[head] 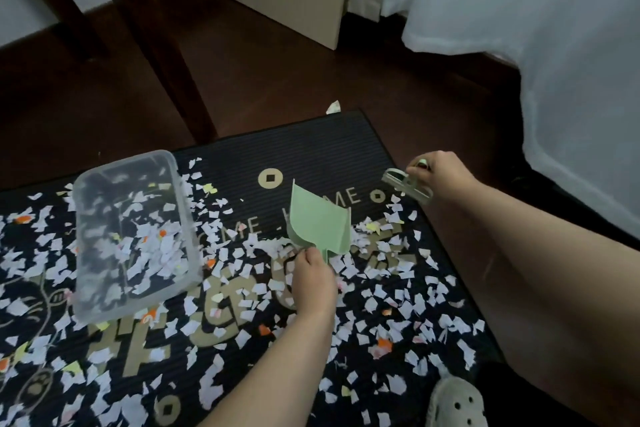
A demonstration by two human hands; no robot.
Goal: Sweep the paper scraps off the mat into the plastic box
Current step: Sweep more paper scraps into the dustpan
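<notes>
Dark wood floor [277, 73] w/ black mat [329, 149] lying on it, centre. Plastic box [138, 302] is sitting on the mat's left part, already holding some scraps. Paper scraps [377, 246] are covering most of the mat around it. L hand [313, 279] is gripping the green dustpan [317, 218] by its handle, mid-mat. R hand [441, 172] is clasping a small brush [405, 184] at the far-right edge. Risk: a hard stroke is likely sending light scraps off the right edge onto the floor. Legible: "HOME", approx. twice, partly hidden; gold characters unreadable.
</notes>
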